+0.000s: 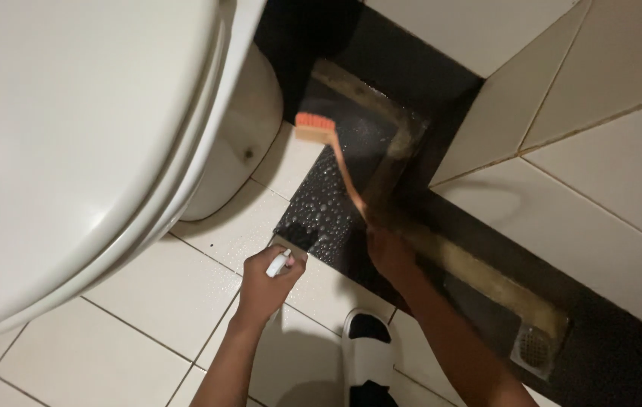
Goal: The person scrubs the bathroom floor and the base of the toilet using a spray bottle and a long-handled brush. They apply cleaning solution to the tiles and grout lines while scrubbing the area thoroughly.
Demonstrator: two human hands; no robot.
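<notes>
Both hands reach down toward the bathroom floor; the left hand (268, 279) is curled tight around a small white spray bottle (279, 263), whose nozzle end pokes out above the knuckles and points toward the dark part of the floor; the right hand (387, 249) is clenched around the lower end of a long-handled scrubbing brush with an orange head (313, 125), the thin handle slanting up and away from the fist; the brush head sits on the wet black floor strip (328, 203) just beside the foot of the white ceramic toilet (72, 136), which fills the left side of the view with its lid down; beads of water glisten on the black surface between the two hands; a raised, stained yellowish kerb (472, 275) runs diagonally past the right hand and bends toward the corner behind the brush; a round metal floor drain (536, 348) lies at the kerb's near end, well apart from the brush; pale square floor tiles (148, 301) spread under the left forearm; a black-and-white slipper (368, 354) rests on them between the two forearms; large pale wall tiles (600, 151) rise on the right.
</notes>
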